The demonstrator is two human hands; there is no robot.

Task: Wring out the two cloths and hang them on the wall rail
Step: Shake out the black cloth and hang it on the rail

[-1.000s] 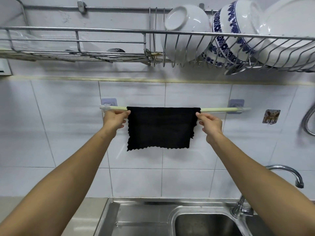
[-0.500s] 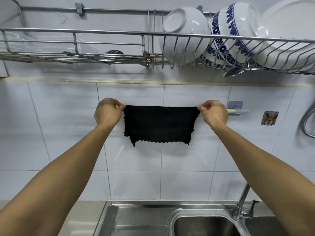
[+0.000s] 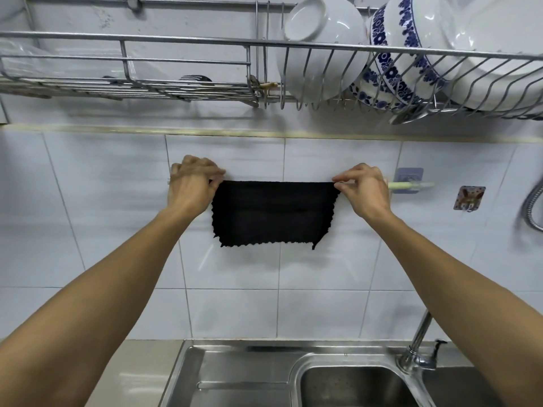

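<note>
A black cloth [image 3: 273, 212] with a scalloped edge hangs folded over the pale green wall rail [image 3: 411, 185], spread flat against the white tiles. My left hand [image 3: 192, 185] pinches the cloth's top left corner at the rail. At the top right corner my right hand [image 3: 364, 190] pinches the cloth too. Both hands and the cloth cover most of the rail; only its right end shows, by its blue-grey bracket [image 3: 409, 175]. Only one cloth is in view.
A wire dish rack [image 3: 188, 42] runs overhead with a white bowl [image 3: 320, 45], blue-patterned bowls [image 3: 405, 51] and plates. Below are a steel sink [image 3: 346, 386] and a tap [image 3: 420, 345]. A wall hook [image 3: 468, 198] and a shower hose [image 3: 533, 207] are at the right.
My hands rose from below the rail to the cloth's top corners and pinched them. The cloth now hangs shorter and wider, its top edge pulled straight along the rail.
</note>
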